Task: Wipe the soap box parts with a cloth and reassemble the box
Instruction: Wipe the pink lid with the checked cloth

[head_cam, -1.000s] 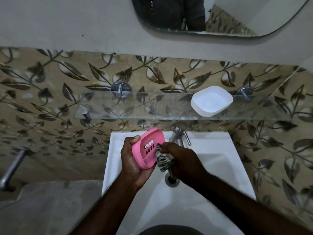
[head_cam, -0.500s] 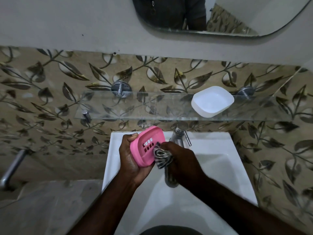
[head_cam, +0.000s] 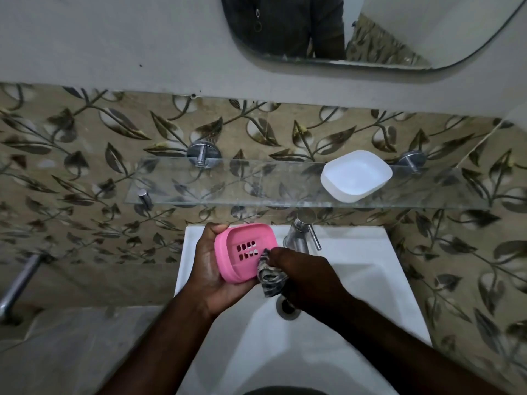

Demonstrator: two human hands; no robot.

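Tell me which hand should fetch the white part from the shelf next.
Probably the right hand: the white part sits on the glass shelf toward its side, and it grips only the cloth. The left hand holds the pink part.

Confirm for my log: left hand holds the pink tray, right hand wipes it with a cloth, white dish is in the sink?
No. The head view shows the white dish on the glass shelf, not in the sink. Pink tray and cloth: correct.

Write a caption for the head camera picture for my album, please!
Left hand holds the pink soap tray over the sink while the right hand presses a cloth against it.
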